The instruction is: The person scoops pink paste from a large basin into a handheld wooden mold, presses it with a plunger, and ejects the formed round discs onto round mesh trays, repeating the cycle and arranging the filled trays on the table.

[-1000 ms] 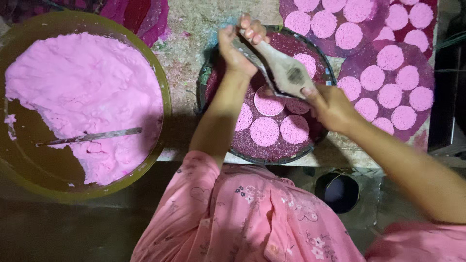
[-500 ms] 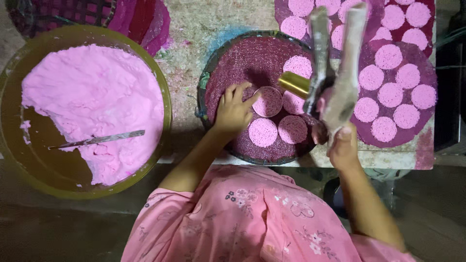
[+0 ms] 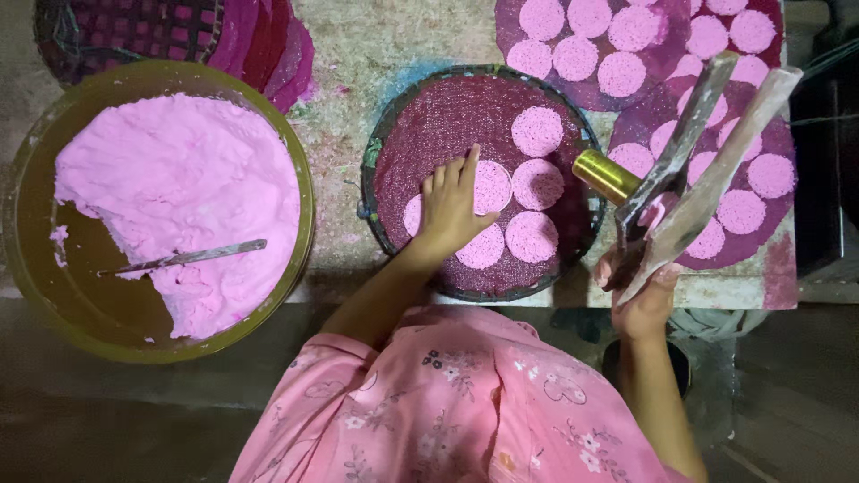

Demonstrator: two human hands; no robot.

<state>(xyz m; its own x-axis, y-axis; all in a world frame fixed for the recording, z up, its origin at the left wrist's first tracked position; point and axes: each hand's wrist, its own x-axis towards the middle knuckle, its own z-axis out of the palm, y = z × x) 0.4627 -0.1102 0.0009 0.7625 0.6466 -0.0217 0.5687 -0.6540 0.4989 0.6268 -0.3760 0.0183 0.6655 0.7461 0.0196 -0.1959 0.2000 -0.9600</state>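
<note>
Pressing our left hand [image 3: 455, 207] flat on pink discs [image 3: 531, 183] in the round woven tray [image 3: 465, 116], our right hand [image 3: 646, 295] grips two flat blades [image 3: 707, 170] beside its rim; the dough bowl [image 3: 161, 206] sits well apart.

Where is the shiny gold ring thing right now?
In the head view, the gold ring sits at the right edge of the round woven tray, beside the pink discs, next to the flat tools in the right hand.
</note>
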